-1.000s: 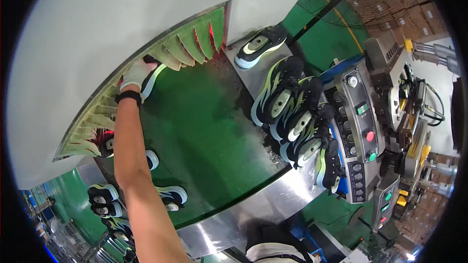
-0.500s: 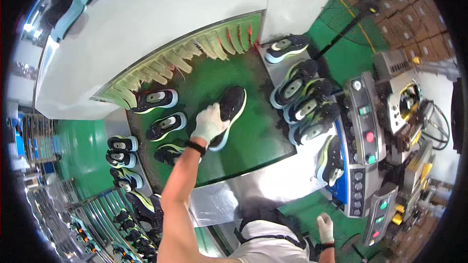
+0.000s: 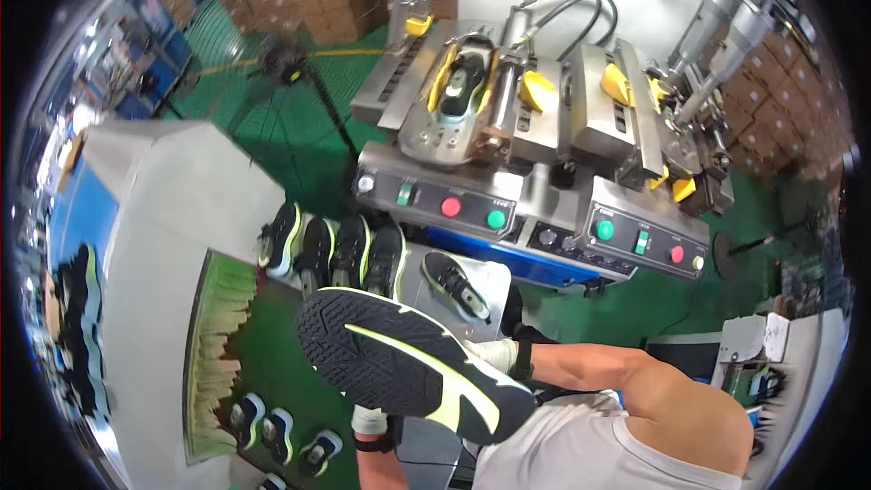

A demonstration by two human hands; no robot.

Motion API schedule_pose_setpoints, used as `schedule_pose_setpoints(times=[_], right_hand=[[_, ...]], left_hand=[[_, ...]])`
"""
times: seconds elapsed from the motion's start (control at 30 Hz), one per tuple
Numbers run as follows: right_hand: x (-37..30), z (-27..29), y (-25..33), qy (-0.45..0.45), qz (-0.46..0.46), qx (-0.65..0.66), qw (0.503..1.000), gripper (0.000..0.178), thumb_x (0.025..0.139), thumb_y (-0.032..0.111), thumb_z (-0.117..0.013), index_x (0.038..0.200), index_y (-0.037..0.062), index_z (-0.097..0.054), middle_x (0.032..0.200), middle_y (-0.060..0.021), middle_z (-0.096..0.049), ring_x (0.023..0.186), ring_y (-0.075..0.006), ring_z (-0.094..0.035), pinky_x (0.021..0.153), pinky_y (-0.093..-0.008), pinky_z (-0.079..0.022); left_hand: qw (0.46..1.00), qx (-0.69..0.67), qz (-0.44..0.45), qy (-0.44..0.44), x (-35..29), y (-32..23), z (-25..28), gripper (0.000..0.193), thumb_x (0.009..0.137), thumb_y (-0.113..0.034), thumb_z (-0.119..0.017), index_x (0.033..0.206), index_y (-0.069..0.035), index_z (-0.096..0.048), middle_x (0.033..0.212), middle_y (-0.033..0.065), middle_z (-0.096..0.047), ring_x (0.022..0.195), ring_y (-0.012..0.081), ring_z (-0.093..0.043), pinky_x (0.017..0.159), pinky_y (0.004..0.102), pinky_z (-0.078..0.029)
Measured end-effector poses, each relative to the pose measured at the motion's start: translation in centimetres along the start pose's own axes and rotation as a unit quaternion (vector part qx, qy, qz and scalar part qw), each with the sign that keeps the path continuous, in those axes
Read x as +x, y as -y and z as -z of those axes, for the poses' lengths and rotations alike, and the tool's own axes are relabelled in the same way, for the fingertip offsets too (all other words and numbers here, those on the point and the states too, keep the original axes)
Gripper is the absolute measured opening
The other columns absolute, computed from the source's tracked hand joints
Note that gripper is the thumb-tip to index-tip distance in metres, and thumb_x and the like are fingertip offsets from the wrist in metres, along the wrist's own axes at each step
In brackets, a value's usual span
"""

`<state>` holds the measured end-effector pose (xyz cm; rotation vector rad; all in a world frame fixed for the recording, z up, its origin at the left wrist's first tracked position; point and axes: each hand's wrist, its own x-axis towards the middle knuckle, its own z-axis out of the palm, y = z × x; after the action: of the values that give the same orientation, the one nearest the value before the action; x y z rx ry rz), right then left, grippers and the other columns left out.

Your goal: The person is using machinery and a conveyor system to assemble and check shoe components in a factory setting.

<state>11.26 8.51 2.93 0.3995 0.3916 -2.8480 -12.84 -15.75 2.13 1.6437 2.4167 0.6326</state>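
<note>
A black sneaker [image 3: 386, 358] with neon yellow-green bands is raised before me, its patterned sole toward my view. My right hand [image 3: 494, 354], in a white glove, grips it from the far side near one end. From beneath its lower edge my gloved left hand [image 3: 370, 419] also holds the shoe. Most of the fingers of both hands are hidden behind the sole. Past it, a row of similar sneakers [image 3: 349, 254] and one separate sneaker [image 3: 455, 286] lie on the metal table [image 3: 494, 283].
A two-station pressing machine with a button panel [image 3: 445, 204] stands ahead; a shoe [image 3: 464, 82] sits in its left station. At left is a white housing [image 3: 154, 209] with a fringed opening [image 3: 218, 345]. More sneakers [image 3: 277, 436] lie on the green belt [image 3: 272, 345]. A fan [image 3: 281, 59] stands behind.
My view has swung right toward the machine. The sneaker under my left hand has come up off the green belt and turned sole-up. My right hand has risen from my side to the shoe.
</note>
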Motion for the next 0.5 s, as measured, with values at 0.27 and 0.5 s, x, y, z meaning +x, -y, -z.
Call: schedule_pose_setpoints(times=[0.27, 0.5], right_hand=[[-15.6, -4.7, 17.8, -0.044, 0.195, -0.148, 0.968, 0.077, 0.085, 0.012, -0.084, 0.154, 0.0117, -0.05, 0.088, 0.0066, -0.056, 0.06, -0.0017, -0.046, 0.05, -0.0195, -0.034], [-27.4, -6.6, 25.2, -0.203, 0.424, -0.092, 0.878, 0.078, 0.072, -0.004, -0.083, 0.145, 0.0069, -0.058, 0.114, -0.003, -0.067, 0.086, -0.0132, -0.061, 0.069, -0.0287, -0.049]], left_hand=[[0.864, -0.486, -0.039, 0.122, 34.3, -20.4, 9.9, 0.058, 0.099, -0.016, -0.073, 0.151, 0.002, -0.054, 0.154, 0.018, -0.06, 0.142, 0.0331, -0.057, 0.122, 0.042, -0.042], [0.987, -0.073, -0.137, 0.034, 65.2, -23.4, 4.3, 0.071, 0.092, -0.031, -0.083, 0.148, 0.004, -0.056, 0.142, 0.0254, -0.067, 0.133, 0.0365, -0.065, 0.112, 0.0423, -0.052]])
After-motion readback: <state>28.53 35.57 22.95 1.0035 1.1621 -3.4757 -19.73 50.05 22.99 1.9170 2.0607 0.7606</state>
